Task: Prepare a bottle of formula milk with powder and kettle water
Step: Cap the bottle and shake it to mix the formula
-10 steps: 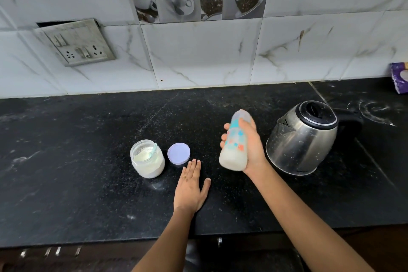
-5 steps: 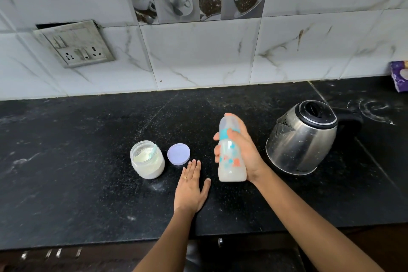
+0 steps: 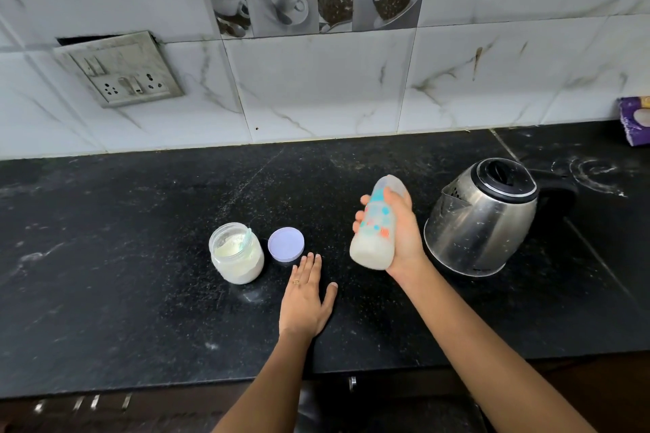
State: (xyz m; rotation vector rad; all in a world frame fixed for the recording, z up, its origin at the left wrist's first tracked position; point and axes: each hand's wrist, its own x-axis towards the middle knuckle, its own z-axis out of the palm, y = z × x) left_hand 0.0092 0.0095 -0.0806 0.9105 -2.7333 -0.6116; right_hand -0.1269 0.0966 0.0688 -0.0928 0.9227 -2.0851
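My right hand [image 3: 404, 235] grips a capped baby bottle [image 3: 375, 232] with coloured dots, tilted with its top to the right and raised above the black counter [image 3: 140, 292]. White milk fills the bottle's lower part. My left hand [image 3: 305, 295] lies flat on the counter, fingers straight, just in front of a lilac jar lid [image 3: 286, 243]. An open glass jar of formula powder [image 3: 236, 252] with a scoop inside stands left of the lid. The steel kettle [image 3: 482, 218], lid closed, stands right of the bottle.
A tiled wall rises behind the counter, with a socket plate [image 3: 119, 70] at the left. A purple packet [image 3: 636, 120] sits at the far right against the wall. Powder dust marks the counter near the jar and behind the kettle. The counter's front edge runs just below my forearms.
The bottle went from tilted to upright and lower, then back up and tilted right, as my right hand shakes it. My left hand stayed flat on the counter.
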